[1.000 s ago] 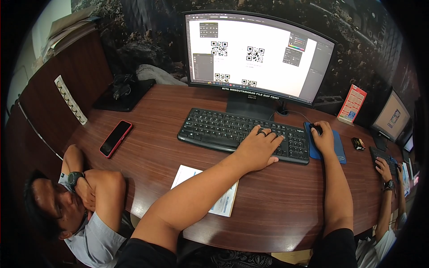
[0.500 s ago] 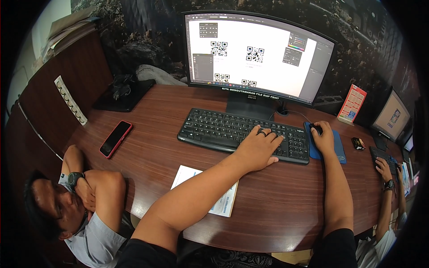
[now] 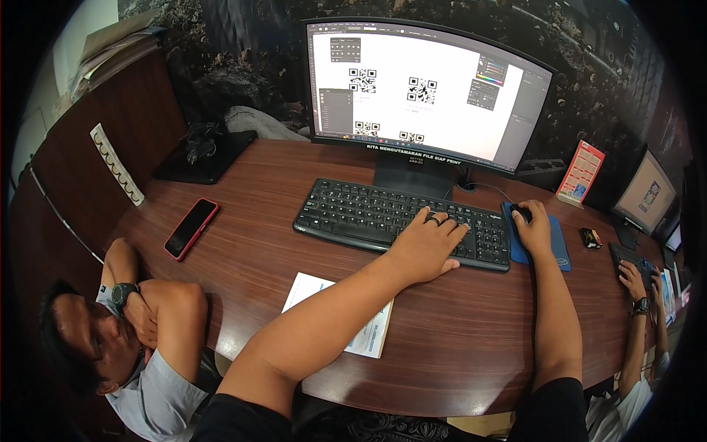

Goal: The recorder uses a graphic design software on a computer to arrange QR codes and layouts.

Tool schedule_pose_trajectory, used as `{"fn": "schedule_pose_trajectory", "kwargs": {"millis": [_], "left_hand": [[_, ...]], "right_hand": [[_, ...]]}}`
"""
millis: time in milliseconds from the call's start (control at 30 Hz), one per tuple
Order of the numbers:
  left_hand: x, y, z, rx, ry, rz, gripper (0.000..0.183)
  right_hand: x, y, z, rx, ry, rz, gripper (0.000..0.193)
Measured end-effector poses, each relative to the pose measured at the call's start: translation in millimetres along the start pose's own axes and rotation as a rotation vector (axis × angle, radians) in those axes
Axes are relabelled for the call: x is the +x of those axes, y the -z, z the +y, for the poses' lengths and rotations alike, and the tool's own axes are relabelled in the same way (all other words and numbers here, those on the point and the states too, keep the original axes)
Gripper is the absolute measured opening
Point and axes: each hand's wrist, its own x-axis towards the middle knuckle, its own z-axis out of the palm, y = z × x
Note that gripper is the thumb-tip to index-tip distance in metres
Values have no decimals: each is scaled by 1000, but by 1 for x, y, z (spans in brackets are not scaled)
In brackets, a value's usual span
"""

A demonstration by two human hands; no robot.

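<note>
My left hand (image 3: 427,244) rests on the right part of a black keyboard (image 3: 353,214), its fingers spread over the keys and a dark ring on one finger. Over a blue mouse pad (image 3: 557,239), my right hand (image 3: 536,230) is curled around a dark computer mouse (image 3: 521,214), mostly hidden beneath the fingers. Behind the keyboard stands a wide monitor (image 3: 456,103) showing several black-and-white square codes and dark tool panels on a white page. A printed paper (image 3: 377,335) lies partly under my left forearm.
On the left lie a red-edged phone (image 3: 191,229) and a black flat stand (image 3: 199,169) with coiled cable. A person (image 3: 166,368) leans there with folded arms. At right are a desk calendar (image 3: 582,173), a small box (image 3: 591,237) and another person's hand (image 3: 631,280) at a second keyboard.
</note>
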Motion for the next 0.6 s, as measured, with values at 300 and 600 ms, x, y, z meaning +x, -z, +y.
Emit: {"fn": "schedule_pose_trajectory", "kwargs": {"millis": [300,600], "left_hand": [[1,-1,0,9,-5,8,71],[0,-1,0,-4,7,9,71]], "right_hand": [[1,1,0,-14,-16,-9,26],[-1,2,-5,-43,-28,1,27]]}}
